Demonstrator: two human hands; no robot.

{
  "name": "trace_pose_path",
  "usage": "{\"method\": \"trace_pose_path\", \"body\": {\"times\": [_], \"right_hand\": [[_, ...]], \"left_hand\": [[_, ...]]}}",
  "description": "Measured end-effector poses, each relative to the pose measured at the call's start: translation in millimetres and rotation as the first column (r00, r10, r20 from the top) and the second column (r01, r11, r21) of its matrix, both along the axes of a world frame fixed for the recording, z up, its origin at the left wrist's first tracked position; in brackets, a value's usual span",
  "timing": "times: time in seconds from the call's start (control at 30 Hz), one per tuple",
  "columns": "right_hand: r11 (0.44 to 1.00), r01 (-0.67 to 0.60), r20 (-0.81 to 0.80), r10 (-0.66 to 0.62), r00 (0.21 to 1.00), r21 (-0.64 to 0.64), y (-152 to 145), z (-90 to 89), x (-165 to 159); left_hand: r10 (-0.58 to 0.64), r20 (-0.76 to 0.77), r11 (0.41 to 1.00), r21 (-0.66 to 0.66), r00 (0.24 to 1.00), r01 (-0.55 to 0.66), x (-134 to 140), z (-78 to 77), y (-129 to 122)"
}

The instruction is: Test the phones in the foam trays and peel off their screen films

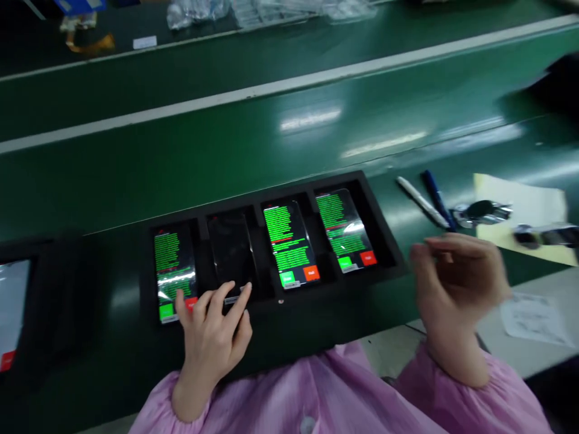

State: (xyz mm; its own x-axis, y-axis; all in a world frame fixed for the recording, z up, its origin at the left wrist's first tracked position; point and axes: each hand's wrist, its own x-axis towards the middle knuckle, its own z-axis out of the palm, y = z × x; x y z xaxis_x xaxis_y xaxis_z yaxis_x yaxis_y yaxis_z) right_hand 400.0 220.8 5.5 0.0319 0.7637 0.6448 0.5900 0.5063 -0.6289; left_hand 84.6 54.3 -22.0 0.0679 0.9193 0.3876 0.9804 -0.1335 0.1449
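Observation:
A black tray [280, 301] holds several phones in separate slots. My left hand [216, 331] is open, its fingers spread over the lower end of the phone with a dark screen [230, 253]. One of its fingers reaches the lower corner of the leftmost phone [174, 265], which shows green text. Two more phones, a third phone [290, 241] and a rightmost phone [344, 226], show green text with green and red buttons. Raised to the right of the tray is my right hand [459, 289], slightly blurred, its fingers curled in toward the thumb; nothing shows in it.
Beyond my right hand lie a white pen [420, 200], a blue pen [436, 196], shiny metallic objects [482, 212] and yellowish paper [543, 205]. Another dark tray [54, 301] with a lit screen stands at left. Clear plastic bags [271, 12] lie along the back shelf.

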Motion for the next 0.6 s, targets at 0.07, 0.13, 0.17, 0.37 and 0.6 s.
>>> {"method": "trace_pose_path", "body": {"times": [0.07,0.13,0.17,0.37,0.6], "right_hand": [[0.994,-0.088,0.128,0.095,0.987,-0.057,0.2,-4.9,19.6],[0.97,-0.2,0.252,0.231,0.94,-0.141,-4.8,-11.7,28.0],[0.953,-0.25,0.297,0.292,0.909,-0.171,-8.2,-15.2,29.2],[0.917,-0.343,0.433,0.398,0.809,-0.201,-21.5,-26.2,23.1],[0.91,-0.409,0.328,0.409,0.852,-0.071,-30.1,-25.4,9.0]], "left_hand": [[-0.028,-0.026,0.999,0.045,0.999,0.029,-3.7,-2.6,-3.3],[-0.02,-0.002,0.993,0.118,1.0,0.02,-8.1,-4.4,-10.6],[-0.004,0.022,0.99,0.144,1.0,0.001,-9.7,-4.8,-15.2],[0.004,0.087,0.997,0.082,0.996,-0.011,16.0,5.7,-16.4],[-0.011,0.043,0.998,-0.061,0.999,0.014,69.0,20.2,34.0]]}}
